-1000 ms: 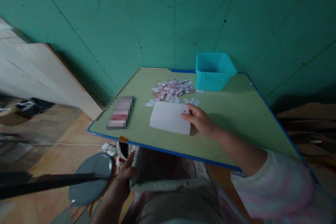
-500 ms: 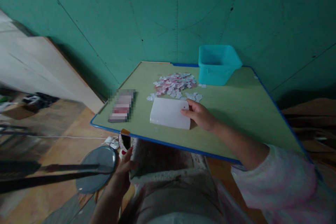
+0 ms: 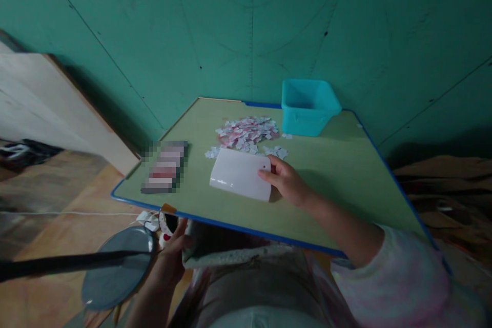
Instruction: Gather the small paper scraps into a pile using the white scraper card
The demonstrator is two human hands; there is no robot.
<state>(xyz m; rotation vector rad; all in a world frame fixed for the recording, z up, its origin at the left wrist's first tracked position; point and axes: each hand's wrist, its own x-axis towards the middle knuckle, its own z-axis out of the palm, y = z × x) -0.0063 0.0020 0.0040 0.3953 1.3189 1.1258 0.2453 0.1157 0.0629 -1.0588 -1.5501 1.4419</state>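
Note:
Between the thumb and fingers of my right hand [image 3: 286, 179] is the right end of a white, slightly bowed plastic sheet [image 3: 240, 174] with a small hole near its corner. The sheet is over the front half of the table, close to the pile of small white and pink paper pieces [image 3: 248, 132]. A few loose pieces lie at the pile's near side. Below the table's front edge, my left hand [image 3: 175, 246] is closed on the left side of the stained apron [image 3: 238, 256], whose upper edge stands away and leaves a dark opening. Some left fingers are hidden.
A turquoise plastic bin [image 3: 307, 118] stands at the back of the table [image 3: 346, 179], near the green wall [image 3: 230, 25]. A blurred-out flat object [image 3: 165, 168] lies on the left. Below are a round grey stool [image 3: 119, 269] and a white cable [image 3: 77, 213].
My view has shifted, so the table and everything on it appear lower and further left. Both hands keep their hold; the sheet stays in front of the paper pile.

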